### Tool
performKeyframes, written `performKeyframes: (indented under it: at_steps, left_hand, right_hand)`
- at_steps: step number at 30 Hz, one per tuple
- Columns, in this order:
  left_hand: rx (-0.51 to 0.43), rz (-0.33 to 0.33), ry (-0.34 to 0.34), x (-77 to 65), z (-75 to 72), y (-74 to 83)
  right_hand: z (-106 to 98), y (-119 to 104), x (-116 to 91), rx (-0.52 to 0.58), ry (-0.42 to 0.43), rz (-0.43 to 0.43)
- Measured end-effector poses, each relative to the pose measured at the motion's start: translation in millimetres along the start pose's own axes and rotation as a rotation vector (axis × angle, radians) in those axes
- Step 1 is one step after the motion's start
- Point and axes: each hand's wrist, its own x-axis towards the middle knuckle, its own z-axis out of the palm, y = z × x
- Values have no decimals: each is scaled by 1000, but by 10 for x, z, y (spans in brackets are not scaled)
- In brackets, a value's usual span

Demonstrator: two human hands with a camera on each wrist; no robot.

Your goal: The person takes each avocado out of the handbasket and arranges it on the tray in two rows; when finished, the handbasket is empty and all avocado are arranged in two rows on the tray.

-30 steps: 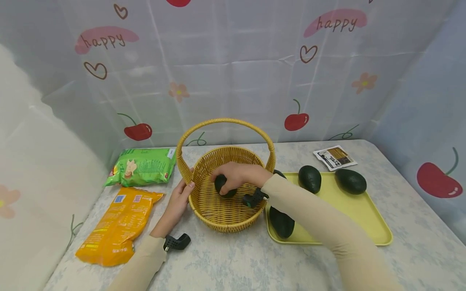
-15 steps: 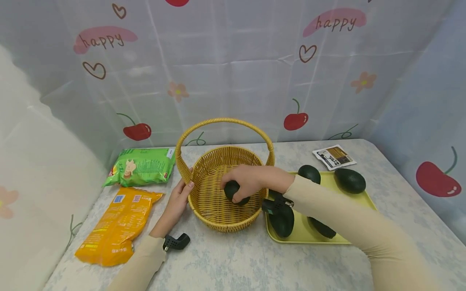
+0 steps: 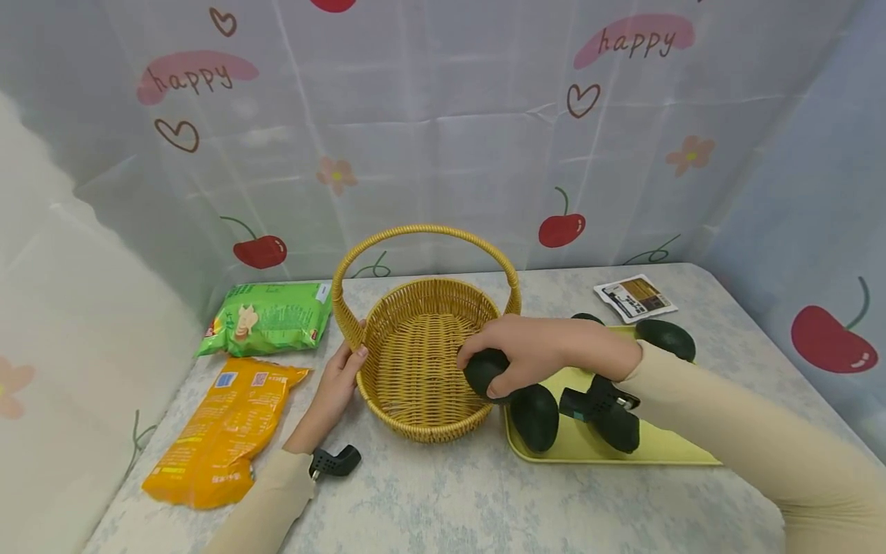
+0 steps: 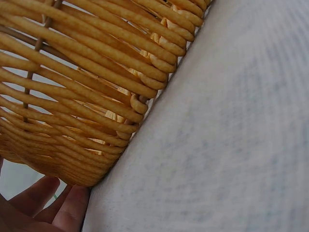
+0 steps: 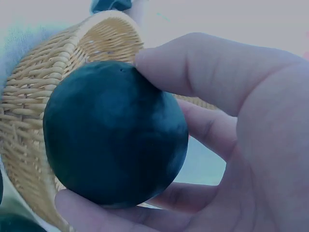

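My right hand (image 3: 529, 350) grips a dark green avocado (image 3: 484, 371) with thumb and fingers curled round it, over the right rim of a round wicker basket (image 3: 422, 362). In the right wrist view the avocado (image 5: 116, 135) fills the grasp, with the basket (image 5: 29, 111) behind it. The basket's woven floor shows bare. At its left side, my left hand (image 3: 332, 392) holds the wall by the foot of the tall handle, thumb at the rim. Several more avocados (image 3: 535, 418) lie on a yellow tray (image 3: 574, 450), partly hidden by my right arm.
A green snack bag (image 3: 273, 319) and an orange bag (image 3: 224, 431) lie left of the basket. Behind the tray is a small white-and-brown packet (image 3: 635, 298). A patterned curtain (image 3: 443, 154) stands along the table's back edge.
My right hand has moved right with the avocado, from the basket's middle to its right rim. My left hand and the basket stay in place.
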Motion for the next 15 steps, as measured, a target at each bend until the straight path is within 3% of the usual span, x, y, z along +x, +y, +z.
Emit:
performKeyframes:
  at_steps: [15]
  left_hand:
    - [-2,11,-2,7,5,-6]
  right_hand:
    - [-18,219,-887,107,180,86]
